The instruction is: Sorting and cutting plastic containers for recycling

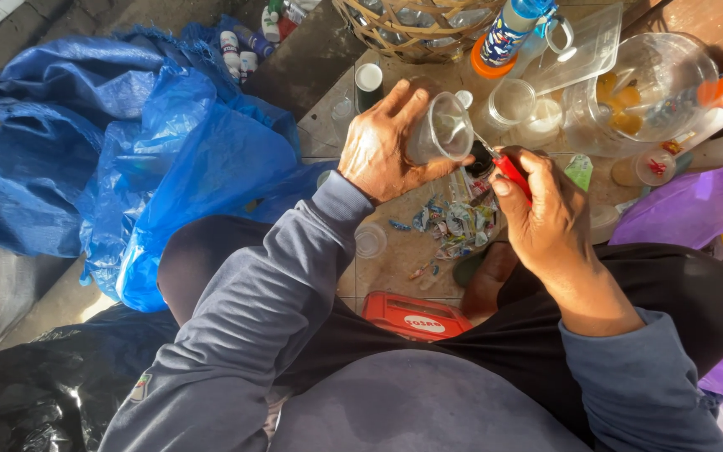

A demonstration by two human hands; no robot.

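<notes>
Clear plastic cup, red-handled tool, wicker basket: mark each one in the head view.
clear plastic cup [443, 127], head view, on its side wall, held in the left hand [378, 151].
red-handled tool [512, 174], head view, on the red handle, gripped by the right hand [550, 219].
wicker basket [395, 38], head view, on its woven wall.

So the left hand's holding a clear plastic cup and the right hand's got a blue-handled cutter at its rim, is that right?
Not quite: the cutter in the right hand has a red handle, not blue, as the head view shows. The left hand does hold the clear cup, with the blade at its rim.

Torn colourful label scraps [453, 222] beside red package [416, 316]
</notes>
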